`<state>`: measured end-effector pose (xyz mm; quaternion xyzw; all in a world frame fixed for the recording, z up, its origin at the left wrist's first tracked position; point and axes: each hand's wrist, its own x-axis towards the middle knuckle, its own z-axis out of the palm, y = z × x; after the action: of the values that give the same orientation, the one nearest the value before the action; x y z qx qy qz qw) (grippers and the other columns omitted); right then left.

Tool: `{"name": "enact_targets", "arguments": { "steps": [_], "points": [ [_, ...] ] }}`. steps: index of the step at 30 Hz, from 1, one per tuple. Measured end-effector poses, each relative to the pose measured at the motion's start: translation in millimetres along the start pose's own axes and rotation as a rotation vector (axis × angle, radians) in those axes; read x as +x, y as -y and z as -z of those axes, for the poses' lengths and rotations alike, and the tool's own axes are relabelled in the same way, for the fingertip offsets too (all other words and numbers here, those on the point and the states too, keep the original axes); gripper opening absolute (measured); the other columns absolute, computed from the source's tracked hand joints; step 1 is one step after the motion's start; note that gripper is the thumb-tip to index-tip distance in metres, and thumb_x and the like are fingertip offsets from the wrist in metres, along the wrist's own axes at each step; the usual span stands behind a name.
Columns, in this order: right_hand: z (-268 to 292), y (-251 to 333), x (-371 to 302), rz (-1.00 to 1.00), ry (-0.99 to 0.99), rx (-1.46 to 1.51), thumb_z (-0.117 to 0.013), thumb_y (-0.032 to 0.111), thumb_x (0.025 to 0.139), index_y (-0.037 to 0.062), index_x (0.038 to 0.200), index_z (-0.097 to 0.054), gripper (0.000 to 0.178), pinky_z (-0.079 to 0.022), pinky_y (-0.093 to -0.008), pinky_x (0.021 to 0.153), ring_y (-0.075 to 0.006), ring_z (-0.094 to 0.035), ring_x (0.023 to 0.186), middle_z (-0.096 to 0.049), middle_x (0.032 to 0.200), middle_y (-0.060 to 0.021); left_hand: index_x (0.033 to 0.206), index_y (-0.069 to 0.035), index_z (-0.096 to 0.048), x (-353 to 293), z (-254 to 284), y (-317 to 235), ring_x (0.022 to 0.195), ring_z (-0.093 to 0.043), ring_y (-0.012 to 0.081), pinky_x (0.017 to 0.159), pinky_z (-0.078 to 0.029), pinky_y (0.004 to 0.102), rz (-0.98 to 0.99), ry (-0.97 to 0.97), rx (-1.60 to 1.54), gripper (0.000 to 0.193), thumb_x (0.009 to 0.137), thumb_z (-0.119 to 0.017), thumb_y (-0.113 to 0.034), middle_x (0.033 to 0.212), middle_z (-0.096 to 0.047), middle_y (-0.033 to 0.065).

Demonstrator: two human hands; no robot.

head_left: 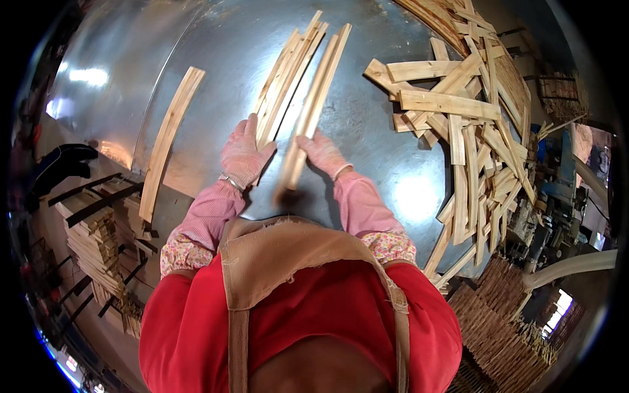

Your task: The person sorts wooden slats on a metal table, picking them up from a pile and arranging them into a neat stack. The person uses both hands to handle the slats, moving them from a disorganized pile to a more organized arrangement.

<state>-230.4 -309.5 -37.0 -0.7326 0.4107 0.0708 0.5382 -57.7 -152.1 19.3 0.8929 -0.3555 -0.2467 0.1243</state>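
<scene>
Both of my hands wear pale pink gloves. My left hand (244, 152) is closed about the near end of a bunch of wooden slats (287, 78), with its fingers along the left side and the thumb on the right. In my right hand (322, 149) are a couple of wooden slats (321, 92), gripped from the right side and held at a slant, a little apart from the bunch. Their near end is blurred by motion, close to my apron. A single slat (171, 141) lies off to the left.
Under my hands is a shiny metal table (367, 170). A loose heap of slats (452, 105) covers its right side. Stacked wood (92, 229) stands on a dark frame at the lower left; more stacks (498, 321) stand at the lower right, near a pale hose (570, 268).
</scene>
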Motion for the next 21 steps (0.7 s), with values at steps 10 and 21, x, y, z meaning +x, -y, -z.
{"name": "enact_targets", "arguments": {
  "steps": [10,21],
  "points": [
    [-69,0,-40,-0.414,0.058,1.405,-0.066,0.049,0.107,0.0036,0.13,-0.061,0.051,-0.063,-0.0517,0.081,-0.0298,-0.07,0.094,-0.071,0.111,-0.0139,0.163,0.002,-0.042,0,-39,74,0.147,-0.051,0.0415,0.124,-0.04,0.0432,0.01,-0.051,-0.923,0.084,0.099,-0.069,-0.045,0.157,-0.055,0.0258],
    [131,21,20,0.242,-0.685,-0.693,-0.072,0.039,0.088,0.0137,0.132,-0.071,0.051,-0.051,-0.0532,0.106,-0.0394,-0.064,0.125,-0.073,0.13,-0.0177,0.166,-0.008,-0.04,-25,4,-29,0.149,-0.048,0.0434,0.121,-0.043,0.0495,0.109,-0.074,0.226,0.108,0.076,-0.087,-0.045,0.169,-0.037,0.0246]
  ]
}}
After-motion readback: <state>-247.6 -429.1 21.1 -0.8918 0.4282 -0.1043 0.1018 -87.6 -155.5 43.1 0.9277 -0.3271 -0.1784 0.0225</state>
